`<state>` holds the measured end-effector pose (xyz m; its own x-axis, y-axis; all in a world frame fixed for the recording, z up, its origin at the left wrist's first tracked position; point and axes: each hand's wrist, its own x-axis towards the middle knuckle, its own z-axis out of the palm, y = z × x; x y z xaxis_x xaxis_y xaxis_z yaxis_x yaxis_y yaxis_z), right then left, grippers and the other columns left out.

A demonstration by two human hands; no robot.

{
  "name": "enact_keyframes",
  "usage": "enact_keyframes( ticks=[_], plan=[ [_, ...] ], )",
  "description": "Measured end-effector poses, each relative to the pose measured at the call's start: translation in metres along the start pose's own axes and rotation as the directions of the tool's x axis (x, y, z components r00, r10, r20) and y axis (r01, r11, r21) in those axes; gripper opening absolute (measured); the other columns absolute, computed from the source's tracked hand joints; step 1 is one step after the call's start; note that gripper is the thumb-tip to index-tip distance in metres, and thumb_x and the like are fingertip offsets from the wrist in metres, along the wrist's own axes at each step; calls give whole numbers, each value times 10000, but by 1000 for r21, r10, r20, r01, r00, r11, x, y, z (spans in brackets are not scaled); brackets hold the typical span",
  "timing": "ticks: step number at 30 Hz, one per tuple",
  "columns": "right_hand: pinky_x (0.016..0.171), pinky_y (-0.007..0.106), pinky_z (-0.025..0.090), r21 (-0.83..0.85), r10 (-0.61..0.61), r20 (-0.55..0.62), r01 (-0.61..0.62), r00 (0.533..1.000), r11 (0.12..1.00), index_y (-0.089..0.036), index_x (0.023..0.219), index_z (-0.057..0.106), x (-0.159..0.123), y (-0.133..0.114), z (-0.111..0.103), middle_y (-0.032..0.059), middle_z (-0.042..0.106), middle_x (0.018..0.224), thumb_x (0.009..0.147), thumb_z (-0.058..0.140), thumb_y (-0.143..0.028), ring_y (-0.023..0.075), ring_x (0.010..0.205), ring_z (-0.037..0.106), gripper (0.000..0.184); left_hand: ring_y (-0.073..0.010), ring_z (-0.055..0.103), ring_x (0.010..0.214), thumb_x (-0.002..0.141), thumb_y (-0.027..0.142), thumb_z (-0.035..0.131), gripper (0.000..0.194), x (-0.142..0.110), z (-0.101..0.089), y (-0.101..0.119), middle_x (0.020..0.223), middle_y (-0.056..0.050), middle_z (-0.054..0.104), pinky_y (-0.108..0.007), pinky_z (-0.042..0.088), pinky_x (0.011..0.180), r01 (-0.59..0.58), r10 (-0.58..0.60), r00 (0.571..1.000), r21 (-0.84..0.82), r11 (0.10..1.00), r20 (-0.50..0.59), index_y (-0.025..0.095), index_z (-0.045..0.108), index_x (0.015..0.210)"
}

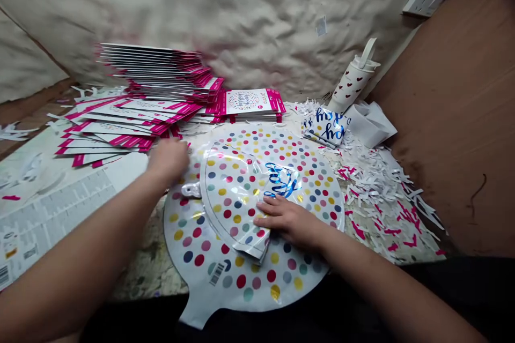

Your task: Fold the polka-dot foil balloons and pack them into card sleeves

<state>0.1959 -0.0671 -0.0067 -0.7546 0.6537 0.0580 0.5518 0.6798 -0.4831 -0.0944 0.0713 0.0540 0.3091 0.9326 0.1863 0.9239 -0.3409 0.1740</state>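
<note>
Foil balloon [241,273] lies folded over on the worktop [147,262], right hand [289,220] pressing the fold flat, fingers spread, left hand [167,158] curled at its far edge, though whether those fingers grip anything is hard to tell.

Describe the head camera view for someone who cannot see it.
A right hand presses a partly folded round white foil balloon with multicoloured polka dots, while the left hand rests near its edge beside stacked pink-edged card packets. White-and-pink paper shreds lie nearby.
</note>
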Motion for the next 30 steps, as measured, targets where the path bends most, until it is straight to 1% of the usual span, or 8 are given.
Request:
enact_keyframes(
  ticks=[5,7,9,14,19,22,26,30],
  plan=[
    [1098,449,182,84,9,58,-13,998,996,-267,1228,543,1,-7,-14,22,377,1413,733,499,-85,231,1344,238,530,-224,366,1254,887,234,400,384,0,15,45,1325,-37,476,-390,242,1067,-304,303,953,13,953,11,214,481,1262],
    [1102,465,155,121,70,20,-72,997,990,-258,1324,428,-7,-8,-17,28,326,1442,698,539,-124,243,1364,167,649,-273,229,1335,880,390,421,460,-2,37,72,1444,-13,323,-465,160,1079,-612,614,758,-87,786,220,313,392,1332],
    [1096,506,137,125,228,-40,-222,973,967,-240,1401,275,-18,-8,-16,50,243,1476,681,582,-188,267,1375,94,784,-340,129,1355,879,514,361,523,-5,57,87,1491,-40,195,-568,96,1044,-666,675,667,-152,730,316,353,301,1373],
    [1078,540,190,11,438,-232,-448,868,894,-180,1406,243,-26,-8,1,136,206,1478,747,593,-360,283,1369,124,768,-378,72,1353,864,600,298,574,-12,74,85,1507,-65,105,-624,35,1002,-540,554,754,-147,829,354,389,211,1391],
    [1057,446,315,-221,-110,-348,32,931,975,-152,1234,501,-11,-11,12,139,491,1316,849,455,-120,229,1300,338,389,-362,60,1359,870,596,272,569,-15,71,91,1506,-65,102,-612,20,1011,-527,538,770,-132,839,344,376,223,1393],
    [978,357,424,-63,-179,-317,168,931,984,-151,1089,601,-11,-9,8,113,632,1141,866,420,-106,191,1129,542,290,-303,65,1372,875,592,248,612,-13,70,73,1505,-68,93,-539,34,1055,-529,538,763,-133,838,360,319,171,1417],
    [811,307,505,476,356,-204,-226,912,850,-171,899,643,-6,0,-7,49,685,903,857,458,-237,173,857,639,201,-258,115,1372,878,545,257,656,-4,51,9,1496,-82,137,-447,93,1089,-325,327,864,-73,943,383,190,191,1426],
    [588,281,522,722,800,66,-582,596,373,-175,761,560,22,15,-23,-14,552,563,867,428,-427,128,548,574,304,-245,347,1286,892,488,194,600,-6,10,-12,1403,-80,391,-381,275,1050,-6,39,962,-122,993,270,144,403,1336]
  ],
)
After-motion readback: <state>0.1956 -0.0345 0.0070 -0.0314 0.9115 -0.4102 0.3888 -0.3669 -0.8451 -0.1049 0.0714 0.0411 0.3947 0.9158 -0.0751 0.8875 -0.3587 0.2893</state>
